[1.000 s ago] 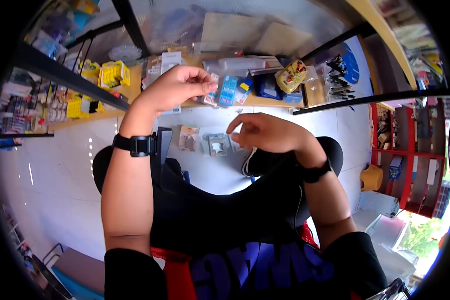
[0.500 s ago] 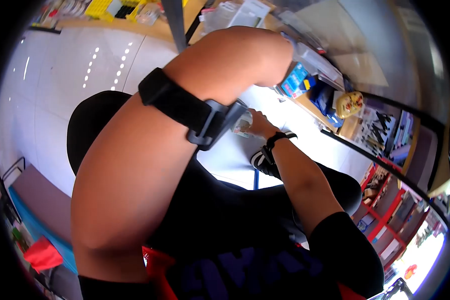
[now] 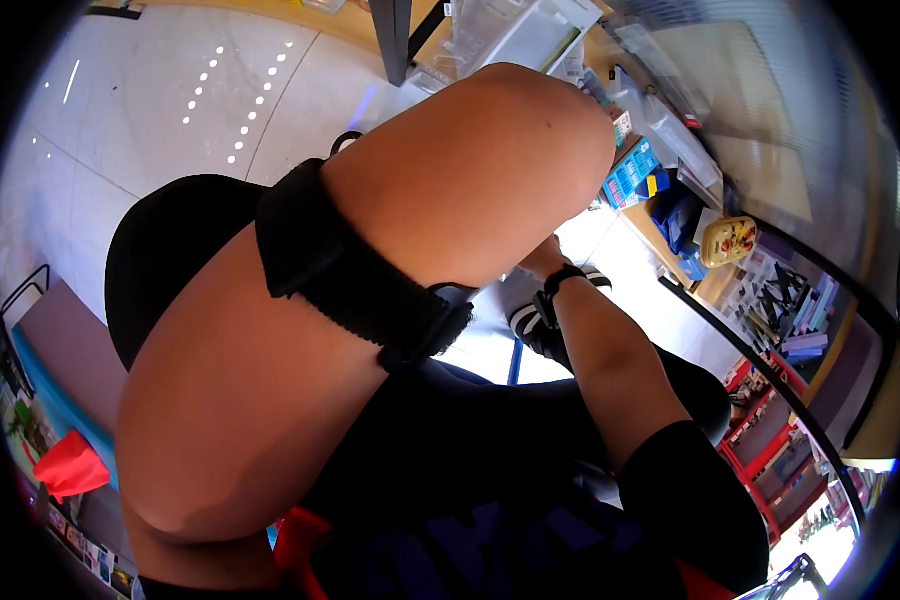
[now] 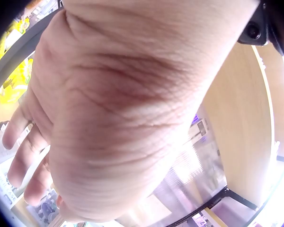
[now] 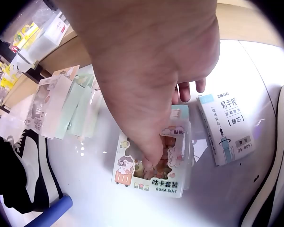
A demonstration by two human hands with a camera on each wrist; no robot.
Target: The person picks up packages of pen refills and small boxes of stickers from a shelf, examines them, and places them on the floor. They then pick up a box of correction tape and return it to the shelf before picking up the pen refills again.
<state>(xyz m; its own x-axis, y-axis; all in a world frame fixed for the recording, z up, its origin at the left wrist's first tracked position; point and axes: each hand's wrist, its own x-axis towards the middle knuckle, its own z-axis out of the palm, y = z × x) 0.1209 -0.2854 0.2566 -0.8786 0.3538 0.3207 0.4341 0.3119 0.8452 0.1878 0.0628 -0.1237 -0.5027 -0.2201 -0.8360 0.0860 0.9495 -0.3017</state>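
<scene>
In the right wrist view my right hand [image 5: 154,80] reaches down to a flat pictured box [image 5: 173,182] marked "GUKA SUIT". Its thumb lies over the box's window and the other fingers curl past the far side, holding it. Beside that box a white refill box [image 5: 226,127] with Chinese lettering lies on the white surface. My left hand [image 4: 109,109] is stretched out by the shelf, its fingers [image 4: 26,163] loosely extended; its thumb and index tips are hidden by the palm. In the head view the left hand's back covers much of the middle.
Several pastel boxes [image 5: 68,106] stand in a row left of the right hand. A blue package [image 3: 632,175] and a yellow pouch [image 3: 728,242] sit on the wooden shelf. A black metal bar [image 3: 760,335] crosses the right side. Striped shoes [image 5: 31,161] flank the white surface.
The view has turned and leaned toward the shelf. My left arm has come up close and covers the middle. The right hand has lowered from above the boxes and taken hold of one.
</scene>
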